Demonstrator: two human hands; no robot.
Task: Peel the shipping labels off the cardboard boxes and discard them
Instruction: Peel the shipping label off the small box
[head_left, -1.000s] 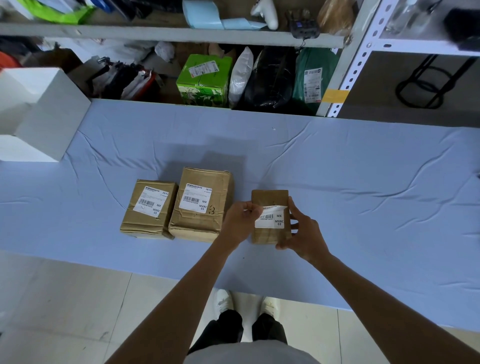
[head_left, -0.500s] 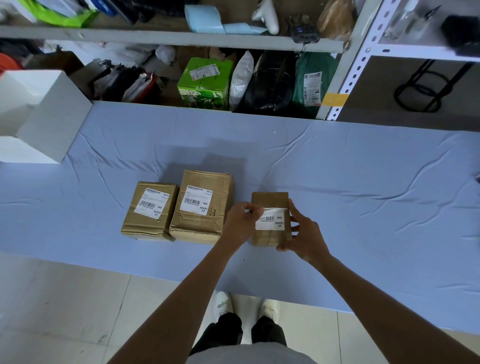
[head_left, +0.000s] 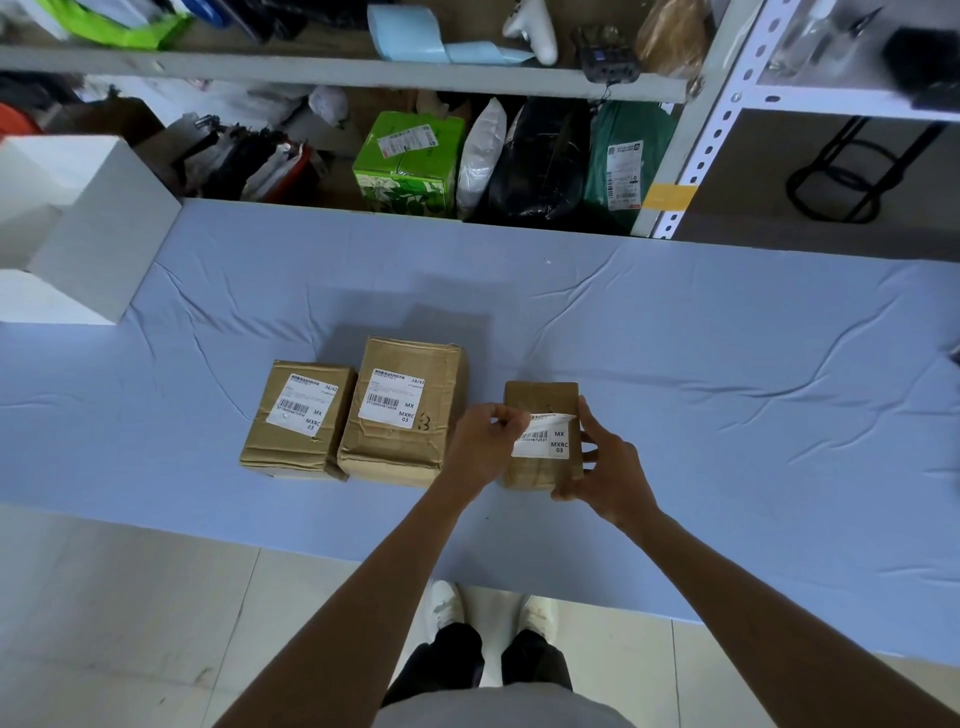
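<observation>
Three brown cardboard boxes stand in a row on the blue-covered table (head_left: 675, 364). The small right box (head_left: 540, 402) carries a white shipping label (head_left: 545, 439) whose upper part is lifted off the cardboard. My left hand (head_left: 480, 447) pinches the label's upper left corner. My right hand (head_left: 605, 467) grips the box's right side. The left box (head_left: 293, 447) and the taller middle box (head_left: 395, 447) each have a flat label, the left label (head_left: 304, 408) and the middle label (head_left: 394, 399).
A white open box (head_left: 98, 228) sits at the table's left end. Behind the table stands a shelf rack with a green carton (head_left: 408, 166), black and green bags and clutter. The tiled floor and my shoes (head_left: 444, 605) show below the near table edge.
The label on the small box has peeled further down from its top edge as my left hand pulls it. My right hand keeps holding the box.
</observation>
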